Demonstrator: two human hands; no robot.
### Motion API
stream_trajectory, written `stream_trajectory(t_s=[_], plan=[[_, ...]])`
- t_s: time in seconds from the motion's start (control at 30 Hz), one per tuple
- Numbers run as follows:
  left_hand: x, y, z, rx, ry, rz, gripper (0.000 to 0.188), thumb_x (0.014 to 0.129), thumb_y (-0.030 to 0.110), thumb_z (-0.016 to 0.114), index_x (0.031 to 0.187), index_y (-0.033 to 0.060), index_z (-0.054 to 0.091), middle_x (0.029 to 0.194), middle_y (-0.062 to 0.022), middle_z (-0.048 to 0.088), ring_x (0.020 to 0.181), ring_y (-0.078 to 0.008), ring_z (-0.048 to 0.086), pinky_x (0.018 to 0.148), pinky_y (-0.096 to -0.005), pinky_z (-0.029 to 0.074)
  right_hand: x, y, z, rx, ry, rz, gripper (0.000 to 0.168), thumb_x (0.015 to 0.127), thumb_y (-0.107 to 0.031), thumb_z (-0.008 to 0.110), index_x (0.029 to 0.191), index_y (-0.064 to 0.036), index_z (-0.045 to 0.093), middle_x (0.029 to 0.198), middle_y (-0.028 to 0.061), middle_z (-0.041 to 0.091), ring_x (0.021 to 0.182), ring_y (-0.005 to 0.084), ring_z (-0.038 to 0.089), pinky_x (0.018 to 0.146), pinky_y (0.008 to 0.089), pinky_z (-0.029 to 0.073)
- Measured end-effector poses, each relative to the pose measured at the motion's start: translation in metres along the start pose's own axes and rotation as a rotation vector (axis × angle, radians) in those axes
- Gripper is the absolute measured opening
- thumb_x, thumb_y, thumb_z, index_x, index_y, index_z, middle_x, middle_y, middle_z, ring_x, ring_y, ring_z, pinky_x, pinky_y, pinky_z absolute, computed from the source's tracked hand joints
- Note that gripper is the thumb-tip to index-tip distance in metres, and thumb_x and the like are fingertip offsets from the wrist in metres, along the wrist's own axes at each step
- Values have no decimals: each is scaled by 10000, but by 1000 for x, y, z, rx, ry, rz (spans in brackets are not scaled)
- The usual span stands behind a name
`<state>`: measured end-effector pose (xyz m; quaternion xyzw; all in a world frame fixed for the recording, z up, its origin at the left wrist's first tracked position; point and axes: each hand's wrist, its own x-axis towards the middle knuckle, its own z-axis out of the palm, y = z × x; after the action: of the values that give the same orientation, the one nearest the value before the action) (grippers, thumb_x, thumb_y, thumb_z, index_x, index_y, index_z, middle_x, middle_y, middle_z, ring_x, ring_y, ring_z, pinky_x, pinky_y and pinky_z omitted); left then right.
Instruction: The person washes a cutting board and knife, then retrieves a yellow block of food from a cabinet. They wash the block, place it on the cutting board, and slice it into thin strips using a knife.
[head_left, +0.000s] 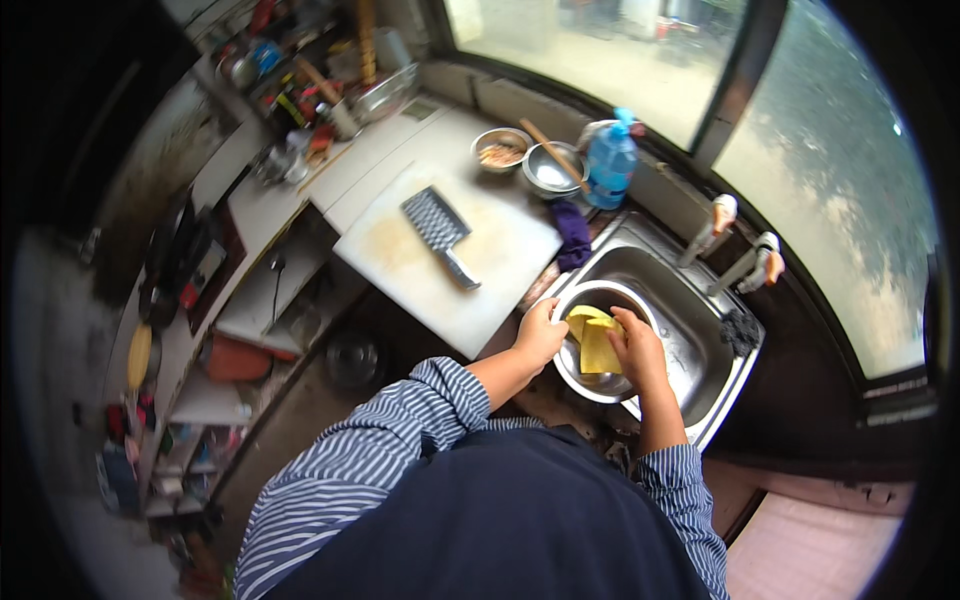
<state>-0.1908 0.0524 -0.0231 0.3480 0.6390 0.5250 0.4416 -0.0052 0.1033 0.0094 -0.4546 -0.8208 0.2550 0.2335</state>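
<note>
My left hand (541, 334) grips the left rim of a round stainless steel bowl (571, 367), with the thumb over the edge. The bowl is held over the near left side of a steel sink (682, 330). Inside it lie yellow-green slabs of what looks like a vegetable or fruit (601, 352). My right hand (637, 346) reaches in over the right rim, its fingertips at the upper slabs. Whether those fingers pinch a piece is hard to see.
Left of the sink, a cleaver (439, 221) lies on a white cutting board (375, 232). Behind are a bowl of chopped food (501, 154), an apparently empty metal bowl (553, 169) with a wooden stick (555, 156) across it, and a blue plastic bottle (609, 166). Two taps (744, 266) overhang the sink.
</note>
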Motion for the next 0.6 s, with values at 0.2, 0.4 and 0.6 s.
stream_trajectory(t_s=[0.2, 0.4, 0.6], plan=[[-21, 0, -108, -293, 137, -122, 298, 785, -70, 539, 1080, -35, 571, 978, -122, 649, 822, -206, 640, 740, -316, 537, 22, -53, 7, 17, 75, -205, 323, 831, -139, 672, 1136, -56, 609, 1222, 148, 590, 1142, 330, 544, 974, 389, 432], [12, 23, -276, -411, 484, 101, 289, 758, -101, 566, 1031, -9, 588, 970, -87, 654, 850, -180, 636, 786, -313, 527, 31, -52, 2, -69, 110, -119, 261, 865, -135, 649, 1104, -32, 626, 1171, 131, 623, 1099, 289, 591, 952, 348, 449], [68, 45, -420, -390, 621, 245, 331, 757, -82, 540, 1084, -54, 578, 1003, -96, 637, 879, -180, 619, 803, -294, 495, 44, -56, 35, -22, 130, 143, 229, 892, -95, 606, 1103, -8, 626, 1042, 137, 648, 980, 232, 626, 865, 321, 472]])
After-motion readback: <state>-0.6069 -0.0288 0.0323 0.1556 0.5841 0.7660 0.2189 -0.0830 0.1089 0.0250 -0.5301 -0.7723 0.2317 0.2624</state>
